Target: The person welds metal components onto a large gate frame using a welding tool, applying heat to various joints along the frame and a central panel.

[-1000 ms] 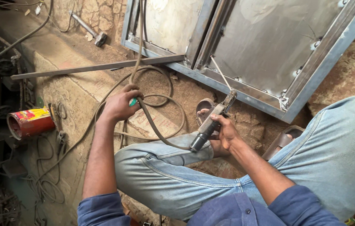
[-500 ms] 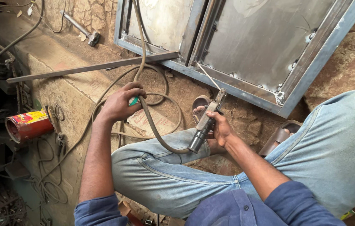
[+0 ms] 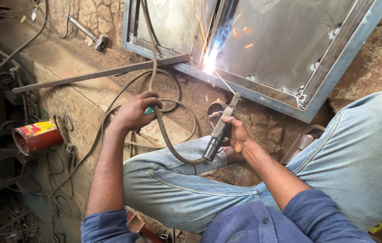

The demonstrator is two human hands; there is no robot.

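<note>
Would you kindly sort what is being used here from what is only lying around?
In use: right hand gripping electrode holder; left hand holding cable; metal frame.
Lying about: hammer, red can, steel bar.

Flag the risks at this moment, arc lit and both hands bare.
1. Sparks spray from the arc toward the bare right hand on the electrode holder: burns are likely.
2. The left hand grips the cable, which is draped over the jeans; a tug could drag the rod off the frame.
</note>
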